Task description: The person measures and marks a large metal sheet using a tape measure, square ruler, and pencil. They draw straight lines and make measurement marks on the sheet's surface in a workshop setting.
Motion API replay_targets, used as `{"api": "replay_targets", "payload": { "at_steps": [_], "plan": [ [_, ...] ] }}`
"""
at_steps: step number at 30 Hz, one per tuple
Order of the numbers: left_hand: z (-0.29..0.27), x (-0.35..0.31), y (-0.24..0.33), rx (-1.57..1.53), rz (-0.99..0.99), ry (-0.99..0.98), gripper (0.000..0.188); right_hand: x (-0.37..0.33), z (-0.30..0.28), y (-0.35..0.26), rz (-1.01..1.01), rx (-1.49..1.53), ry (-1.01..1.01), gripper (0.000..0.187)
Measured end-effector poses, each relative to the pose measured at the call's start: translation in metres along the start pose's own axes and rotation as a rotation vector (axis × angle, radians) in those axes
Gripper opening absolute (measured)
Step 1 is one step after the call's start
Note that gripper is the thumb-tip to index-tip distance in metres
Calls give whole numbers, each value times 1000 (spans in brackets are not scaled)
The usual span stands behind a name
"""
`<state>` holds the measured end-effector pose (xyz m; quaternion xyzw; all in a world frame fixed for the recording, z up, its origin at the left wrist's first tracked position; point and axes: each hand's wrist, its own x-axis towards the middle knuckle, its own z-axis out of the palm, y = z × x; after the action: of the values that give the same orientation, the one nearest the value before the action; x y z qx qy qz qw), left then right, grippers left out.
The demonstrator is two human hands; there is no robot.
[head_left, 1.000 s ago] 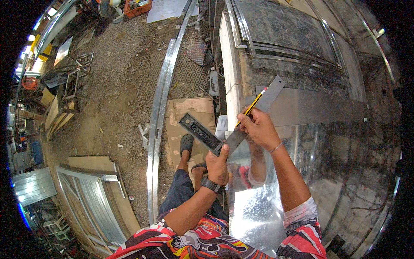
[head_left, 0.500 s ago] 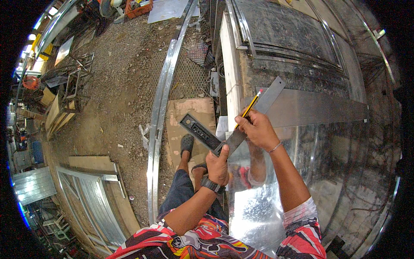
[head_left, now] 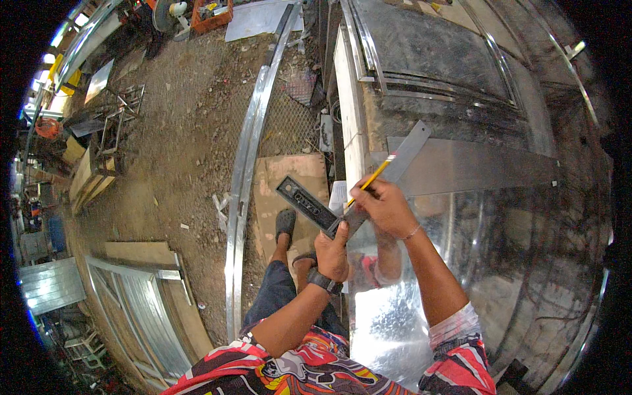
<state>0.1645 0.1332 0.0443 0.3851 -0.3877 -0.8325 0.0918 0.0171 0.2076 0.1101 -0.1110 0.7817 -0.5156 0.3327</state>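
My left hand [head_left: 334, 253] grips a try square [head_left: 307, 207] near the corner where its black handle meets the steel blade, thumb on top. The handle juts out to the left past the workbench edge, and the blade slants away to the upper right over the sheet metal. In my right hand [head_left: 390, 209] is a yellow pencil [head_left: 375, 176], pinched by the fingers. Its lower end is close to the blade near the square's corner; I cannot tell whether it touches. Beneath both hands lies a shiny metal sheet [head_left: 454, 263] that mirrors my arm.
A duller grey metal strip [head_left: 487, 164] lies across the far part of the sheet. Beyond it are framed dark panels [head_left: 434, 52]. To the left, long metal channels [head_left: 245, 191] run beside cardboard [head_left: 296, 164] on the gravelly floor. An orange crate [head_left: 212, 16] stands far off.
My right hand has moved left and slightly nearer, bringing the pencil's lower end toward the square's corner. My left hand and the square have hardly moved.
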Motion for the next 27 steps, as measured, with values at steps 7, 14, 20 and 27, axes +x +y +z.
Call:
{"api": "replay_targets", "payload": {
  "at_steps": [7, 14, 20, 27],
  "plan": [
    [2, -35, 49, 189, -110, -10, 58, -88, -27, 1, -158, 335, 562, 23],
    [-9, -110, 118, 313, -85, -384, 58, -247, -9, 30, -93, 273, 1007, 24],
    [25, -147, 167, 910, 105, -1066, 30, -365, 86, 40, 109, 200, 1421, 31],
    [18, -148, 155, 1025, 1118, -2028, 51, -368, 242, -52, 499, 863, 1601, 46]
  ]
}}
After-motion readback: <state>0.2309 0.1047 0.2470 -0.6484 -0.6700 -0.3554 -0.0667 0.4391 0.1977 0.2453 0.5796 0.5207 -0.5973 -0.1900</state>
